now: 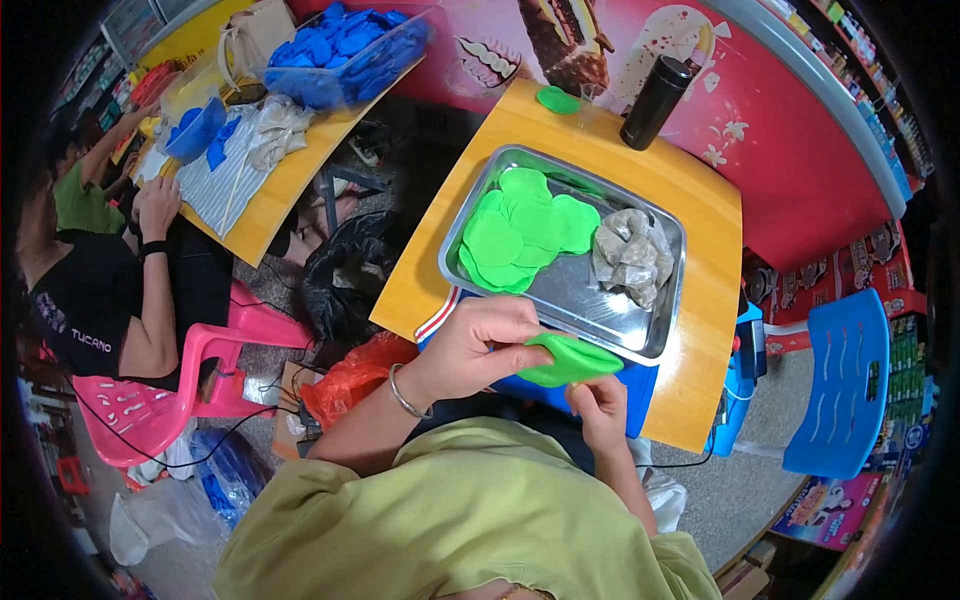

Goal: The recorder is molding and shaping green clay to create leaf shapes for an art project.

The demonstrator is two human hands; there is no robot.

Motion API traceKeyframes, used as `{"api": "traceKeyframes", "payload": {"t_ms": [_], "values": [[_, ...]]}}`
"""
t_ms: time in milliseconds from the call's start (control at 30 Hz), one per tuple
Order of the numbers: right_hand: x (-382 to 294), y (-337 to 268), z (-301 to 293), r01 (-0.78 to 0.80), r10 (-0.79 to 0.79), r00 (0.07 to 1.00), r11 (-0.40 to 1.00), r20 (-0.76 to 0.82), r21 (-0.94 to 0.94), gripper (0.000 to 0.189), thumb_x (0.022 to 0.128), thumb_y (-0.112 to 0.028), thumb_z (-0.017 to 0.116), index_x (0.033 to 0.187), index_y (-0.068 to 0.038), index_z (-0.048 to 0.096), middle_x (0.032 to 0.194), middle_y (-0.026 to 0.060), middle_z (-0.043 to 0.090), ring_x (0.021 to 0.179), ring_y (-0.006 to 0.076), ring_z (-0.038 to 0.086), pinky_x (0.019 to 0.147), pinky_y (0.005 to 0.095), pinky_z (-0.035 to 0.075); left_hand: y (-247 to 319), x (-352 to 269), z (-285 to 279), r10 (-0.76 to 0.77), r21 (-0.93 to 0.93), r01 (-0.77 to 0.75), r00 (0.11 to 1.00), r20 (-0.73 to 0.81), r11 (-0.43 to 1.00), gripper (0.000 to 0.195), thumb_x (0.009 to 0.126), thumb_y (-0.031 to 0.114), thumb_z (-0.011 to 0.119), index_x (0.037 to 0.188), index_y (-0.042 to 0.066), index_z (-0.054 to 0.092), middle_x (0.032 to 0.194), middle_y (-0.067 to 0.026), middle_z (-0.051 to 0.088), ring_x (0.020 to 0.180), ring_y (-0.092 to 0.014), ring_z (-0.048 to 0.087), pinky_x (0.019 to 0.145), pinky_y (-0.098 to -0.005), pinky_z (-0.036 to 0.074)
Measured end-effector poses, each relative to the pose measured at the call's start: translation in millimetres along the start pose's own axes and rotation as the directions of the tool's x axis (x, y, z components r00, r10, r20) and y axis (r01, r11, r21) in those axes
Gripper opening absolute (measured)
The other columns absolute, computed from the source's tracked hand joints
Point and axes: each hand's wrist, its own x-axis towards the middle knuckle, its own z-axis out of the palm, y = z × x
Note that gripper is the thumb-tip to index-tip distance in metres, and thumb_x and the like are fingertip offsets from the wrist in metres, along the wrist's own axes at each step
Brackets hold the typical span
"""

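Note:
A folded piece of bright green fabric [574,361] is held in front of my chest, near the tray's front edge. My left hand [491,341], with a silver bangle on the wrist, pinches its left end. The fingertips of my right hand [600,405] grip its lower edge. Beyond them a metal tray [574,319] stands on the yellow table. A pile of round green fabric pieces [517,229] lies in its left part, and clear plastic bags with small greyish contents [631,255] lie at its right.
A black flask [655,103] and a green disc [558,100] are at the table's far side. On the left table is a bin of blue pieces [352,56]; a person [112,292] sits there. A blue chair [838,386] stands right, a black bag [352,277] on the floor.

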Motion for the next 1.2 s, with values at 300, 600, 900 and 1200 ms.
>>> {"api": "traceKeyframes", "payload": {"t_ms": [300, 600, 900, 1200], "values": [[-7, 16, 8, -0.039, 0.024, 0.998, 0.947, 0.052, 0.32, 0.016, 0.088, -0.007, 0.053, 0.103, -0.001, 0.058, 0.084, 0.0077, 0.058, 0.06, 0.0096, 0.047, 0.052, 0.0225, 0.038, -11, -5, -1, -0.017, -0.099, 0.007, 0.995, -0.101, 0.995, 0.011, 0.078, 0.004, 0.066, 0.088, -0.001, 0.066, 0.071, -0.0016, 0.049, 0.065, -0.01, 0.046, 0.057, -0.0216, 0.036], [-4, 13, 9, -0.023, 0.017, 1.0, 0.959, 0.021, 0.284, 0.015, 0.088, -0.007, 0.053, 0.101, -0.002, 0.059, 0.096, 0.0119, 0.061, 0.061, 0.011, 0.048, 0.053, 0.0228, 0.039, 2, 4, -4, 0.086, 0.131, -0.071, 0.99, -0.115, 0.989, 0.01, 0.075, 0.005, 0.069, 0.083, 0.0, 0.066, 0.068, -0.0029, 0.051, 0.06, -0.011, 0.048, 0.053, -0.0228, 0.036], [-5, 10, 11, -0.02, 0.025, 1.0, 0.962, -0.016, 0.274, 0.013, 0.087, -0.005, 0.055, 0.098, -0.002, 0.06, 0.083, 0.0065, 0.058, 0.06, 0.0095, 0.047, 0.053, 0.0221, 0.038, 14, 8, 0, 0.0, 0.174, 0.015, 0.996, -0.087, 0.985, 0.021, 0.079, 0.01, 0.066, 0.099, 0.004, 0.067, 0.067, -0.0031, 0.05, 0.059, -0.014, 0.047, 0.056, -0.0251, 0.037], [-3, 3, 14, -0.01, 0.01, 1.0, 0.983, 0.001, 0.185, 0.012, 0.085, 0.001, 0.054, 0.096, -0.001, 0.06, 0.077, 0.0028, 0.054, 0.061, 0.0079, 0.048, 0.052, 0.0214, 0.038, 9, 6, -6, 0.134, 0.226, -0.123, 0.99, -0.031, 0.966, 0.021, 0.082, 0.016, 0.062, 0.098, 0.004, 0.068, 0.065, -0.0032, 0.047, 0.06, -0.015, 0.046, 0.058, -0.0253, 0.037]]}}
